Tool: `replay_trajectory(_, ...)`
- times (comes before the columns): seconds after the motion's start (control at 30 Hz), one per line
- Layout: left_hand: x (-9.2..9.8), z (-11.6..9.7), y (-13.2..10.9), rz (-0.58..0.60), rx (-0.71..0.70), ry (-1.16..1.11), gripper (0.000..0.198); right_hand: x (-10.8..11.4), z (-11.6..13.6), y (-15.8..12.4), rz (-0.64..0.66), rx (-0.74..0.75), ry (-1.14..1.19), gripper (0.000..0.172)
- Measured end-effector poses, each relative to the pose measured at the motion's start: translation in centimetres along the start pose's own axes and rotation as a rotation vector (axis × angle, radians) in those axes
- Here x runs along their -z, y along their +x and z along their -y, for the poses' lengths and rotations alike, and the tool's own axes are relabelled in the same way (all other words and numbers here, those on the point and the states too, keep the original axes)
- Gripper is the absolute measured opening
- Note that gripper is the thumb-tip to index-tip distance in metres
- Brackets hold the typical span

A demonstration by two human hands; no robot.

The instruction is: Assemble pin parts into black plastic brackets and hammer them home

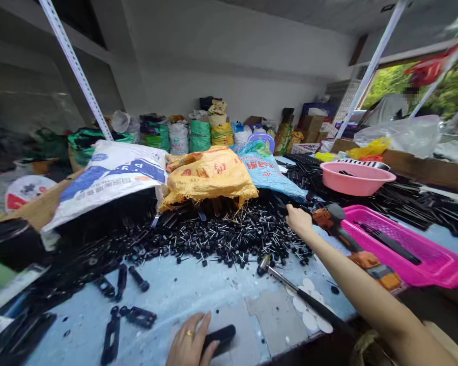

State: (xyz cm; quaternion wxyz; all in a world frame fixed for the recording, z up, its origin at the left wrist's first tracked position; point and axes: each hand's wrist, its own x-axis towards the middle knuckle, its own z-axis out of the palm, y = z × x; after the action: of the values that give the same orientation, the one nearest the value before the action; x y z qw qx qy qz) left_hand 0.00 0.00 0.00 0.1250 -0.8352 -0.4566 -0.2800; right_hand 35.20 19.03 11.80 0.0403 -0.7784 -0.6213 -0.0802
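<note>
At the front edge of the table, my left hand, with a ring on one finger, pinches a short black plastic piece between thumb and fingers. My right hand reaches forward to the dark parts by the mouth of the blue sack; its fingers are closed, and what they grip is blurred. Between the hands spreads a heap of black-headed screws. A hammer lies below my right forearm. Beside that arm rests an orange and black cordless drill.
A pink basket holding a black strip and a pink basin stand at right. White and yellow sacks lie behind the screws. Loose black fittings lie at left, white discs near the front edge. Another person stands far right.
</note>
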Motion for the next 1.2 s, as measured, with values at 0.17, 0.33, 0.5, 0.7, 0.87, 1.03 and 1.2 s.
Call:
replay_trajectory(0.17, 2.2, -1.7, 3.1, -0.167, 0.074, -0.015, 0.047, 0.2, -0.8, -8.3, -0.025, 0.334, 0.339, 0.043)
replay_trajectory(0.33, 3.4, -2.6, 5.4, -0.115, 0.050, -0.116, 0.040, 2.0, 1.6, -17.4, 0.401, 0.697, 0.990, 0.033)
replay_trajectory(0.5, 3.9, -6.1, 4.9, 0.191, 0.257, -0.691, 0.025, -0.4, 6.9, -22.1, 0.363, 0.612, 1.687, 0.067)
replay_trajectory(0.7, 2.9, -5.9, 4.6, 0.462, 0.283, -0.430, 0.046, -1.9, 6.5, -21.2, 0.336, 0.693, 1.297, 0.033)
replay_trajectory(0.87, 1.4, -3.3, 4.8, 0.740, 0.164, -0.308, 0.028, -2.4, 3.7, -19.6, 0.407, 1.053, 0.283, 0.035)
replay_trajectory(1.03, 1.3, -4.3, 4.9, 0.727, 0.162, -0.342, 0.036, -3.6, 4.8, -20.2, 0.401, 1.049, 0.022, 0.038)
replay_trajectory(1.2, 1.7, -4.4, 4.3, 0.659, 0.190, -0.332, 0.057, -2.4, 5.5, -21.1, 0.290, 1.015, -0.021, 0.037)
